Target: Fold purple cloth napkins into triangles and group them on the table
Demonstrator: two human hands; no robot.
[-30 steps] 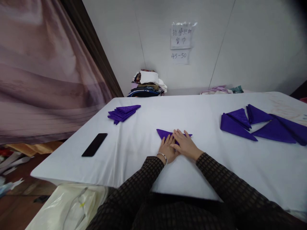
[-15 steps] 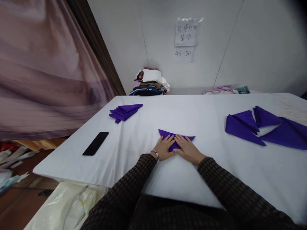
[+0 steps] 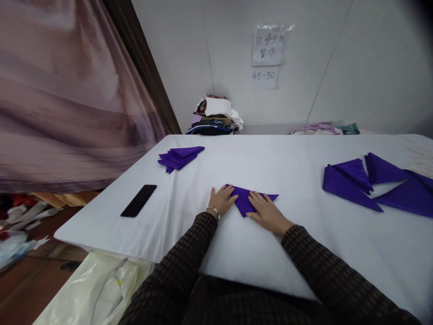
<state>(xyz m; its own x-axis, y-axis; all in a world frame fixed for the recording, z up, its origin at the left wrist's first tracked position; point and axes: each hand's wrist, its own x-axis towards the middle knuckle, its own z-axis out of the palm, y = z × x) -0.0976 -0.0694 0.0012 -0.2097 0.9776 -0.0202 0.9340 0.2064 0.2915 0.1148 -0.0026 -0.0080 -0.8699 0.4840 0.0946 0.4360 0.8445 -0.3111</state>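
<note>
A purple cloth napkin [image 3: 242, 202], folded into a triangle, lies flat on the white-covered table [image 3: 250, 253] with one point towards me. My left hand [image 3: 222, 200] rests on its left corner, fingers outstretched. Across the right part of the napkin my right hand [image 3: 267, 211] lies flat, fingers stretched out and the thumb near the lower point. Neither hand grips the cloth. The palms hide both sides of the triangle.
Folded purple napkins [image 3: 179, 159] are stacked at the back left, with a black phone [image 3: 139, 201] nearer me. More purple napkins [image 3: 350, 180] lie on the right. Behind the table's far edge is a clothes pile [image 3: 216, 116]; a curtain [image 3: 67, 99] hangs left.
My left hand has slid left from the napkin's middle to its left corner, uncovering the centre. My right hand has stayed on the right part. The view has shifted slightly.
</note>
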